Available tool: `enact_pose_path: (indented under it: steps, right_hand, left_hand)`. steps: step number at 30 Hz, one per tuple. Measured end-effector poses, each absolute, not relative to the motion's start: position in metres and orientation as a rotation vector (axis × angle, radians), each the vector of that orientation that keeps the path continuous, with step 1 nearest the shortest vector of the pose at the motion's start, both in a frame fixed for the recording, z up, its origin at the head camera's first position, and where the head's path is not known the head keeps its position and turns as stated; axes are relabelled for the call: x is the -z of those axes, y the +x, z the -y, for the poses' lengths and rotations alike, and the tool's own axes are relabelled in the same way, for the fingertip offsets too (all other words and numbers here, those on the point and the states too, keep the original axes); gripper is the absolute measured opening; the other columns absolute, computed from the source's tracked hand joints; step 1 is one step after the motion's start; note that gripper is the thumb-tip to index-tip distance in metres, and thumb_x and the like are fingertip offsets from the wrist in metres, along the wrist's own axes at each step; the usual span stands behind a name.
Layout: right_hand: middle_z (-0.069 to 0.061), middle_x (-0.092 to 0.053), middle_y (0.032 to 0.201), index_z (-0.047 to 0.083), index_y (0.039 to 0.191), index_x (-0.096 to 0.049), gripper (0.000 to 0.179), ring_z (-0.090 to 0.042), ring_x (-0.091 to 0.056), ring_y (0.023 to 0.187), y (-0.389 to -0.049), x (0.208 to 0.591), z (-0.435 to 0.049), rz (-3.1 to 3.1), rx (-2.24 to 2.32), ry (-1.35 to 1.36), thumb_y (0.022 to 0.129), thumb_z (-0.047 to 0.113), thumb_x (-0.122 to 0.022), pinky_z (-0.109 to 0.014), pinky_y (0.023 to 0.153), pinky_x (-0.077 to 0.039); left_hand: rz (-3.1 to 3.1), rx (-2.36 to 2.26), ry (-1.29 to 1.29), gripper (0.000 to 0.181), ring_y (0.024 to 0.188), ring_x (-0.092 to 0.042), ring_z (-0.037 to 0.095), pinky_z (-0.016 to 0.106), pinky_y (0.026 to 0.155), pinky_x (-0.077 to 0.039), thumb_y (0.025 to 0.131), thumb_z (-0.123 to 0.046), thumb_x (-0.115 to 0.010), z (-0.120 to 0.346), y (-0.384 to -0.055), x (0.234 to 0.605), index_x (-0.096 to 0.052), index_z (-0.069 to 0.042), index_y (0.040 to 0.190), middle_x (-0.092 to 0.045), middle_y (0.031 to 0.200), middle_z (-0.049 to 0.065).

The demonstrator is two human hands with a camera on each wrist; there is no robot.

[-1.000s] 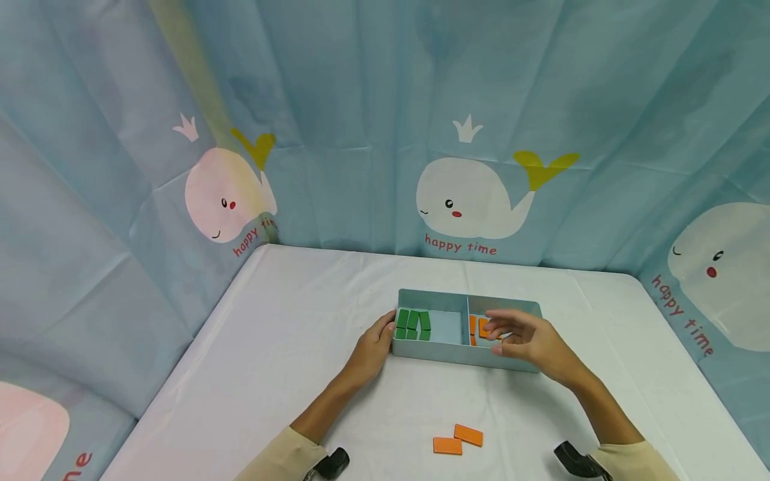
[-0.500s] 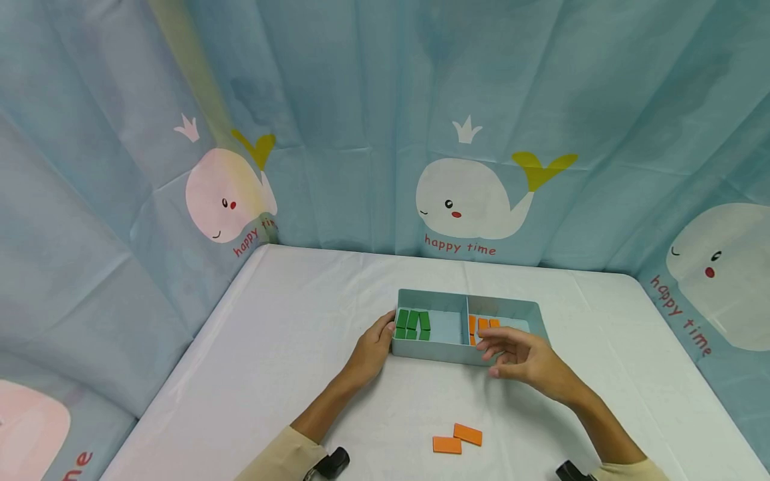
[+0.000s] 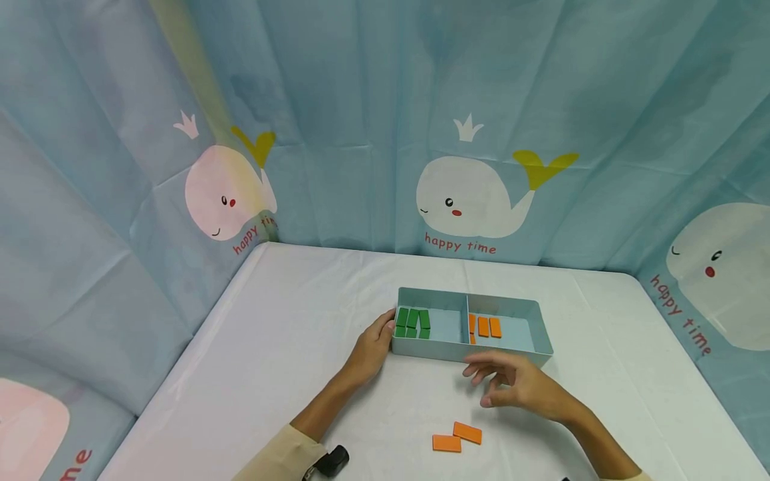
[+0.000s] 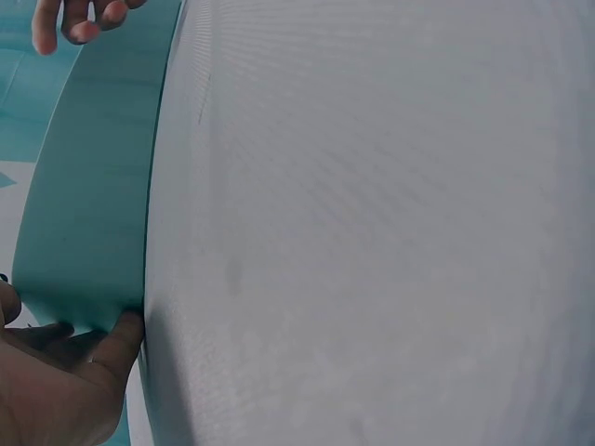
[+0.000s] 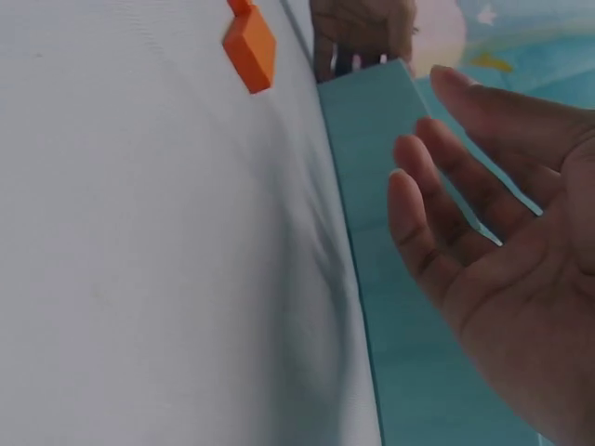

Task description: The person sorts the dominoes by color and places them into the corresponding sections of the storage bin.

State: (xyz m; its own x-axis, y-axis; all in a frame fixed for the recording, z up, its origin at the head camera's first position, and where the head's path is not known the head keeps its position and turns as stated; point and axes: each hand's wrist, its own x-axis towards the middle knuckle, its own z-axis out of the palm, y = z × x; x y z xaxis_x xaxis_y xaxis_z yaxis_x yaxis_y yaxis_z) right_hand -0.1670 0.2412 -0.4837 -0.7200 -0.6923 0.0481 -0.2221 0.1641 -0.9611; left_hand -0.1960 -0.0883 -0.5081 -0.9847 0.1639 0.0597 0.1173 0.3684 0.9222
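Observation:
A teal two-compartment box stands on the table, its left end gripped by my left hand. In the left wrist view that hand bends its fingers about the box's corner. Green domino-like blocks stand in the left compartment; several orange ones are in the right. My right hand holds nothing and hovers before the box's front wall, fingers loosely bent; the right wrist view shows its bare palm. Two orange blocks, one touching or almost touching the other, lie nearer me.
A white cloth covers the table. Behind and beside it hangs a blue curtain printed with whales. A black strap-on device sits at my left wrist.
My right hand has drawn back out of the right compartment toward me, over the table in front of the box. This uncovers the orange blocks inside. The left hand stays in place.

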Motion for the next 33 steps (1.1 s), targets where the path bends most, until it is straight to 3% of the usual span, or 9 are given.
enact_pose_path:
  steps: [6,12,19,26,33]
  right_hand:
    - [-0.028,-0.066,0.135,-0.004,0.150,-0.053,0.064,-0.039,-0.068,0.107,-0.163,0.490,-0.236,-1.964,1.492,-0.905,0.091,-0.002,-0.078,-0.034,0.083,-0.064]
    - [-0.019,-0.069,0.128,0.008,0.147,-0.062,0.063,-0.032,-0.067,0.106,-0.160,0.493,-0.230,-1.986,1.359,-0.885,0.088,0.000,-0.079,-0.028,0.080,-0.061]
    - [-0.005,-0.072,0.131,0.018,0.145,-0.065,0.067,-0.023,-0.064,0.107,-0.157,0.495,-0.225,-2.025,1.221,-0.962,0.083,0.000,-0.083,-0.022,0.076,-0.056]
    - [0.002,-0.074,0.131,0.022,0.144,-0.067,0.077,-0.018,-0.062,0.113,-0.152,0.498,-0.221,-2.003,1.170,-1.030,0.077,-0.015,-0.071,-0.025,0.093,-0.052]
    - [0.004,-0.074,0.124,0.020,0.143,-0.067,0.074,-0.015,-0.063,0.112,-0.149,0.497,-0.221,-2.049,1.157,-1.083,0.077,-0.011,-0.077,-0.025,0.097,-0.052]
  left_hand:
    - [-2.553,-1.726,0.259,0.053,0.157,-0.034,0.039,0.059,0.129,-0.028,0.118,-0.029,-0.037,0.088,-0.196,0.508,-0.039,0.000,0.163,-0.044,0.165,0.018]
    - [-2.550,-1.740,0.265,0.052,0.157,-0.034,0.039,0.059,0.128,-0.028,0.118,-0.028,-0.037,0.088,-0.195,0.507,-0.039,-0.001,0.162,-0.044,0.165,0.018]
    - [-2.554,-1.742,0.255,0.052,0.157,-0.035,0.039,0.058,0.128,-0.029,0.118,-0.028,-0.038,0.088,-0.195,0.508,-0.040,-0.001,0.162,-0.045,0.165,0.017]
    - [-2.549,-1.748,0.256,0.052,0.157,-0.034,0.039,0.058,0.128,-0.028,0.118,-0.028,-0.038,0.088,-0.195,0.508,-0.040,-0.001,0.162,-0.045,0.165,0.017]
    - [-2.539,-1.758,0.259,0.051,0.157,-0.034,0.039,0.058,0.128,-0.028,0.118,-0.026,-0.038,0.088,-0.195,0.507,-0.039,-0.001,0.162,-0.044,0.165,0.017]
